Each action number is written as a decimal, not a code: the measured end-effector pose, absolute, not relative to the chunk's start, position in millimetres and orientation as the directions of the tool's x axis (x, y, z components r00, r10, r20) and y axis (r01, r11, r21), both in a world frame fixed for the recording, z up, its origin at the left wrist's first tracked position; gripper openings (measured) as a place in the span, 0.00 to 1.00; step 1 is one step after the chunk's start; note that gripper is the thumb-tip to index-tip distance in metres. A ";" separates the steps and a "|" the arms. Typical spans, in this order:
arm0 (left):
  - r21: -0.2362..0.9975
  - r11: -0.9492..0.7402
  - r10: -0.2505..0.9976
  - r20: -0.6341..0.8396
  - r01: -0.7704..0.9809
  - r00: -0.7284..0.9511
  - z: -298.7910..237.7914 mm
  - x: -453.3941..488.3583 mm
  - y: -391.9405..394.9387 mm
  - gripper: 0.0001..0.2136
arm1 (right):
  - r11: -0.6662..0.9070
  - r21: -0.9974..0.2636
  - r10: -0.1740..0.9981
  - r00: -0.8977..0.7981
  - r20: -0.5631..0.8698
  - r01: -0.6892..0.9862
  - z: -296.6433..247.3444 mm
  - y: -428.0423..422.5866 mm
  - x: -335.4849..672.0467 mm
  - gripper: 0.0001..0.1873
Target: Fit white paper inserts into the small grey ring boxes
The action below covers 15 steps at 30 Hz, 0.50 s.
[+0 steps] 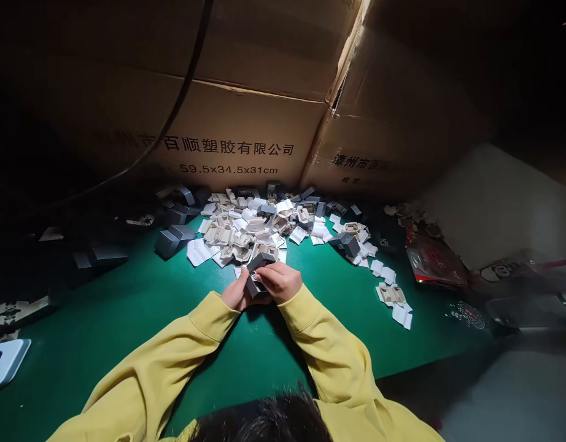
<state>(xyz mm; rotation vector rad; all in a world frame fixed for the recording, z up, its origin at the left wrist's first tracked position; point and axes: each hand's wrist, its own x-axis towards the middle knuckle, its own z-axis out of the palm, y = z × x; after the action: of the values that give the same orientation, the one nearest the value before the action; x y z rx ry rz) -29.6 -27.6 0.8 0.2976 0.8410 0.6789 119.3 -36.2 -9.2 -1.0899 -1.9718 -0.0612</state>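
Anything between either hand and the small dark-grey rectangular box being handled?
Nothing visible. The left hand holds the small dark-grey rectangular box and the right hand touches it. The heap of white paper and beige cardboard pieces lies beyond the box, not between it and either hand.

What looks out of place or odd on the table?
The white papers and cardboard inserts lie in a loose heap, overlapping at odd angles, with stray pieces trailing right on the green table. Whether the held dark box is damaged, I can't tell.
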 end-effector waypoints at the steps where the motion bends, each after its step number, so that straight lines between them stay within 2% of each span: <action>1: 0.498 0.749 0.662 -0.581 -0.437 0.474 1.3 -29.2 -27.9 0.24 | 0.611 -0.351 0.688 -0.257 0.679 0.710 -10.1 -36.1 119.5 0.11; 6: 0.523 0.743 0.669 -0.573 -0.417 0.474 -2.9 -30.3 -28.3 0.24 | 0.604 -0.406 0.729 -0.270 0.629 0.686 -14.2 -34.7 120.0 0.10; 12: 0.537 0.743 0.670 -0.587 -0.399 0.456 -0.8 -31.1 -27.3 0.23 | 0.630 -0.554 0.745 -0.222 0.629 0.545 -8.8 -35.8 118.2 0.11; 15: 0.528 0.742 0.670 -0.609 -0.414 0.424 8.7 -29.2 -28.2 0.23 | 0.635 -0.522 0.714 -0.177 0.677 0.569 -4.6 -37.2 118.3 0.11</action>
<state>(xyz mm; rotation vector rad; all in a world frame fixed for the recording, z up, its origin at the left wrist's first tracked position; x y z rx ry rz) -29.2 -28.2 8.7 0.3187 0.9041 0.6928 118.3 -37.2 -4.6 -1.0236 -1.8589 0.1823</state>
